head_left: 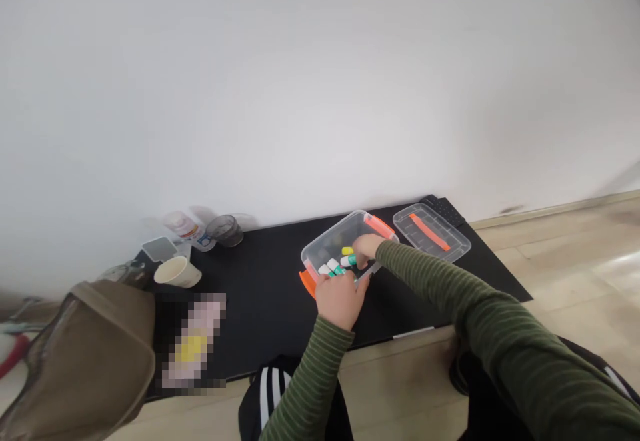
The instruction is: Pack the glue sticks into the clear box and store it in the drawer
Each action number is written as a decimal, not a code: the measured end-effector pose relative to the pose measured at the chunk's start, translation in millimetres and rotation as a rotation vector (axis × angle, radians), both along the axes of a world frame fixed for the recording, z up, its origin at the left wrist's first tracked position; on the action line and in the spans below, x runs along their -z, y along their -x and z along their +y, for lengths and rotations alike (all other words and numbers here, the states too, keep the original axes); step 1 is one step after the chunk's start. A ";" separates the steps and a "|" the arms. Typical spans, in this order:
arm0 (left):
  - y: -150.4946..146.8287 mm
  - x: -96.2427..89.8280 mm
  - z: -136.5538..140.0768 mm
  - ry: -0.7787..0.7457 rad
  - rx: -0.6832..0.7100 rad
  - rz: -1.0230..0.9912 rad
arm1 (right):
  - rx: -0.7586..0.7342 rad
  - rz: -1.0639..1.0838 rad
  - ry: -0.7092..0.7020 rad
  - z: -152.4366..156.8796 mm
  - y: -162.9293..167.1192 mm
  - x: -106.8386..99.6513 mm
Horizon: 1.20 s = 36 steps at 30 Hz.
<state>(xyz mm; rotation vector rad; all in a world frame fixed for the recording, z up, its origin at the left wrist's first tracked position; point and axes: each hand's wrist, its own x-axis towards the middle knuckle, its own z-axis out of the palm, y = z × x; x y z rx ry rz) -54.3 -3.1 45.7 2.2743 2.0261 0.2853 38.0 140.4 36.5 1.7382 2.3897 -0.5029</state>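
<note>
White-capped tube point(349, 261) beside right grip point(369, 247)

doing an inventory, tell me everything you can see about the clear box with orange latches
The box looks like clear plastic, rectangular with rounded corners, with orange latches on two opposite ends. It stands open-topped on the black table, its lid lying apart to the right. Marker-like items lie inside. The left grip seems to touch its near side; the right grip reaches inside, wall contact unclear.
</note>
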 end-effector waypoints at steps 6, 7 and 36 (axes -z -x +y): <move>12.6 -6.1 3.3 -0.211 -0.023 -0.395 | -0.080 0.132 -0.243 -38.4 -37.2 -50.7; 14.1 -8.2 2.2 -0.255 -0.027 -0.536 | -0.060 0.222 -0.327 -50.7 -47.1 -53.6; -72.9 47.7 -5.8 0.172 0.097 -0.162 | 0.339 0.083 -0.235 -99.5 -172.7 45.7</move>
